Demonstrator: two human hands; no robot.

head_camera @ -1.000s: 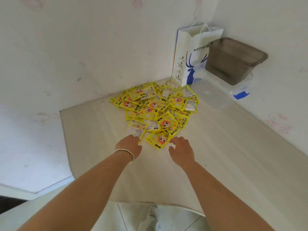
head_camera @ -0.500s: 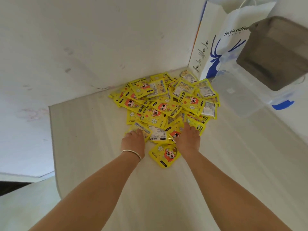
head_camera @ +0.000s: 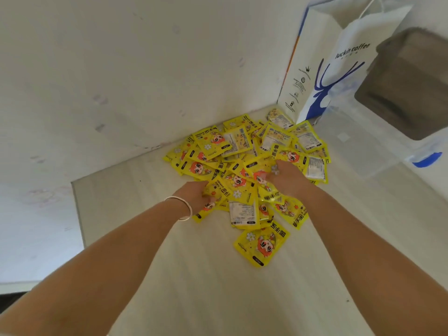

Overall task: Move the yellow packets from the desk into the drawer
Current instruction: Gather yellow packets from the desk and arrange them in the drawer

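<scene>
Both hands are dug into the near edge of the packets point(head_camera: 244, 151): the left hand point(head_camera: 194, 194) curls round a few at the pile's left front, and the right hand point(head_camera: 287, 177) seems to gather some too, though its fingers are buried and its hold cannot be told. The packets, several dozen and too overlapped to count, lie flat at mixed angles in the desk point(head_camera: 194, 287) corner. One packet point(head_camera: 261, 244) lies apart, nearest, tilted diagonally. One bag point(head_camera: 339, 64) and two bins point(head_camera: 409, 83) stand beyond.

Both forearms bare, no sleeves visible. Thin white bangle point(head_camera: 184, 206) circled left wrist, just behind left hand point(head_camera: 194, 194). Right hand point(head_camera: 287, 177) and wrist unadorned.
</scene>
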